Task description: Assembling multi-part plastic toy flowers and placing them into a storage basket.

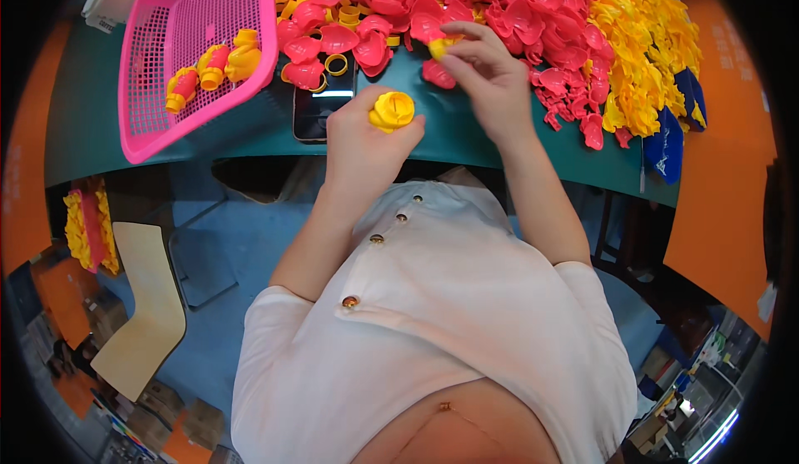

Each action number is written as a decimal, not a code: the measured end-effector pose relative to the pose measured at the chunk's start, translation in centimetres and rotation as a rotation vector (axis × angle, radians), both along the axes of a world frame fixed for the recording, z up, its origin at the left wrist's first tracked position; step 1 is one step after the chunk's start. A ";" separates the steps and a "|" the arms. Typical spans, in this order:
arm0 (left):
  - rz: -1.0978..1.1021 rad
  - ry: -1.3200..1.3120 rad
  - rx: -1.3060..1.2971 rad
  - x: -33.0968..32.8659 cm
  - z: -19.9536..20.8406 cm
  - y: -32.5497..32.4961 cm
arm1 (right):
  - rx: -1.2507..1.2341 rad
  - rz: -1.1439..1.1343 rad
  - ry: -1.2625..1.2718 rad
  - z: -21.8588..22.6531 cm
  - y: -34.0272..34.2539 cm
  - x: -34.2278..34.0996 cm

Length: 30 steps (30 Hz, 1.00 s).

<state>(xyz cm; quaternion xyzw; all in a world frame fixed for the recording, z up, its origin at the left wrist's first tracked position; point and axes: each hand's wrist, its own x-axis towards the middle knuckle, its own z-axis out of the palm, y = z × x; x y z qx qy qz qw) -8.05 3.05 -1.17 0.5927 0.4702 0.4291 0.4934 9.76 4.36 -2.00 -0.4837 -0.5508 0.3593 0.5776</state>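
My left hand is wrapped round a yellow plastic toy part, its round hollow end facing up between thumb and fingers. To the right and farther off, my right hand pinches a small yellow plastic piece between thumb and fingertips, at the near edge of a heap of red cup-shaped plastic parts. A single red part lies just below those fingertips. Beside my left hand, a dark phone rests on the green table, with a yellow ring by its top end.
A pink mesh basket at the left holds yellow-and-red assembled pieces. Behind it stands a paper cup. Yellow parts are heaped at the right, beside blue pieces. The green table's near edge runs before my body.
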 end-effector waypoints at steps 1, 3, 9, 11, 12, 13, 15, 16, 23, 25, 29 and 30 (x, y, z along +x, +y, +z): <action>-0.034 0.078 -0.019 0.2 0.1 0.2 | -0.069 0.101 0.246 0.7 -0.6 0.7; -0.072 0.152 -0.040 0.8 0.2 0.3 | -0.192 0.165 0.098 1.7 -2.4 1.4; -0.181 0.231 0.009 2.7 1.3 -0.1 | 0.000 0.131 -0.209 3.3 -5.4 0.9; -0.272 0.283 0.079 2.9 1.6 -0.3 | 0.098 0.132 -0.392 4.0 -5.5 1.7; -0.272 0.281 0.078 3.0 1.6 -0.4 | 0.135 0.154 -0.416 4.4 -5.4 2.2; -0.308 0.294 0.056 3.2 1.6 -0.5 | 0.172 0.177 -0.439 4.6 -5.5 2.6; -0.346 0.306 0.037 3.6 1.7 -0.6 | 0.149 0.229 -0.468 4.6 -5.9 3.3; -0.361 0.371 0.098 3.8 1.7 -0.8 | 0.125 0.282 -0.494 4.5 -6.1 3.5; -0.390 0.521 0.173 4.2 2.7 -1.1 | 0.233 0.191 -0.397 1.9 -7.0 3.2; -0.192 0.476 0.308 3.1 4.5 -0.6 | 0.214 0.156 -0.141 2.3 -7.0 2.3; 0.627 0.703 0.530 -4.9 8.2 7.5 | 0.088 -0.047 0.233 2.7 -6.3 4.9; 0.735 0.892 0.537 -7.6 8.5 9.3 | -0.017 -0.121 0.221 2.7 -5.8 5.6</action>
